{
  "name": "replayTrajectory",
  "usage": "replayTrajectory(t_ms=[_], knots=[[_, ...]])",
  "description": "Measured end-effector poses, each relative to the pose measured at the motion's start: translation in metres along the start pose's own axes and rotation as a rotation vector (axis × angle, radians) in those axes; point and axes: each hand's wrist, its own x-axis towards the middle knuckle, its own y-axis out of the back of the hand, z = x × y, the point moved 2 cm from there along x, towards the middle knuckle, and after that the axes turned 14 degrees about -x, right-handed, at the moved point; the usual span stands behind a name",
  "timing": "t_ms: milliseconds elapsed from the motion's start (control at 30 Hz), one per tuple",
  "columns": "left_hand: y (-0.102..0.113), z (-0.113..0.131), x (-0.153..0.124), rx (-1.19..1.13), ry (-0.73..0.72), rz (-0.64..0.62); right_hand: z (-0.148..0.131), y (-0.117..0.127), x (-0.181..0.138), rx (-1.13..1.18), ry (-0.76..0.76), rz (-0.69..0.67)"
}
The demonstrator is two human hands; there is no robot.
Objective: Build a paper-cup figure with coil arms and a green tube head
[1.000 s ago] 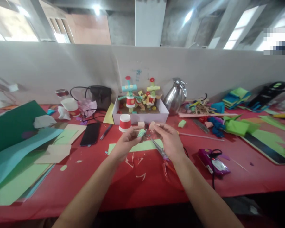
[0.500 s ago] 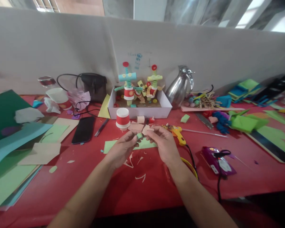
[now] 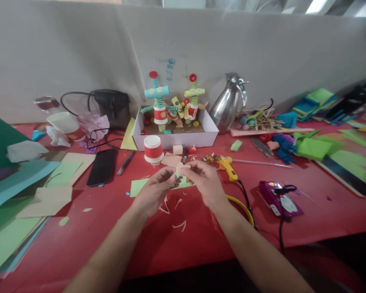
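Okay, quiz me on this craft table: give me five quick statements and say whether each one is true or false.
1. The left hand and right hand are close together, with a small pale piece at their fingertips. True.
2. The yellow glue gun is gripped in one hand. False: the yellow glue gun lies on the red table.
3. A red-and-white cup stands in front of the white box. True.
4. The metal jug is left of the box. False: the metal jug stands to its right.
5. A dark phone lies beside a pen. True.
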Motion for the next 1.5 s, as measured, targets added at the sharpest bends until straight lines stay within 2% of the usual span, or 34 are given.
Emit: replayTrajectory(t_ms=[300, 433, 600, 833, 900, 967, 1000, 1067, 1100, 1133, 1200, 1267, 1367, 1500], knots=[[-0.001, 0.002, -0.001, 0.022, -0.015, 0.024, 0.003, 0.001, 0.002, -0.014, -0.043, 0.030], [-0.001, 0.007, -0.002, 0.078, -0.027, 0.079, 0.007, -0.002, 0.004, -0.007, -0.034, -0.057], [0.008, 0.010, 0.001, 0.290, -0.084, 0.193, 0.008, -0.002, 0.006, -0.077, 0.051, -0.169], [0.009, 0.013, 0.003, 0.433, -0.103, 0.147, -0.009, 0.003, -0.003, -0.315, 0.079, -0.229], [0.007, 0.013, 0.003, 0.455, -0.106, 0.129, -0.015, 0.012, -0.002, -0.371, 0.089, -0.273], [0.008, 0.013, 0.003, 0.433, -0.117, 0.151, -0.016, 0.033, 0.003, -0.474, 0.096, -0.251], [0.009, 0.013, 0.003, 0.399, -0.122, 0.175, -0.015, 0.048, 0.007, -0.540, 0.092, -0.198], [0.012, 0.014, 0.004, 0.305, -0.126, 0.222, -0.008, 0.086, 0.016, -0.973, 0.015, 0.137], [0.013, 0.014, 0.005, 0.258, -0.128, 0.243, -0.002, 0.104, 0.020, -1.107, -0.068, 0.251], [0.015, 0.014, 0.005, 0.219, -0.130, 0.263, 0.005, 0.120, 0.024, -1.150, -0.151, 0.294], [0.017, 0.015, 0.007, 0.171, -0.134, 0.299, 0.021, 0.141, 0.031, -1.113, -0.256, 0.260], [0.019, 0.015, 0.008, 0.156, -0.139, 0.312, 0.033, 0.149, 0.035, -1.061, -0.284, 0.201], [0.022, 0.014, 0.008, 0.150, -0.159, 0.312, 0.042, 0.145, 0.038, -0.972, -0.291, 0.149], [0.025, 0.011, 0.008, 0.182, -0.159, 0.317, 0.035, 0.137, 0.035, -0.836, -0.248, 0.196]])
